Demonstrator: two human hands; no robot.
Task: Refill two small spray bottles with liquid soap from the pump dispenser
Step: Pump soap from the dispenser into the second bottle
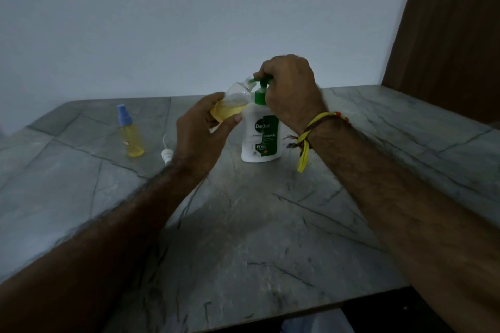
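- Grey marble-patterned stone counter (243,224) carried everything, set against a pale wall with a brown wooden panel (449,30) at two o'clock.
- White plastic pump dispenser with a green label, green collar and green pump head (260,132) stood upright near the counter's middle.
- Right hand (290,86) sat on top of the pump head, its grip curled over and around the green nozzle top; a yellow and dark thread wristband (311,138) was tied round that wrist.
- Left hand (201,132) held a small clear plastic spray bottle with yellow liquid in its lower part (232,104), uncapped and tilted, at nine o'clock of the dispenser; its grip was closed round the bottle's base, thumb on the near side.
- That bottle's open neck pointed up toward the green spout, touching or just beside it; I could not tell which.
- Second small clear spray bottle, yellow liquid inside and blue cap on (130,132), stood upright well apart at nine o'clock.
- White spray-pump top with its dip tube (165,153) lay on the counter between the capped bottle and the left wrist.
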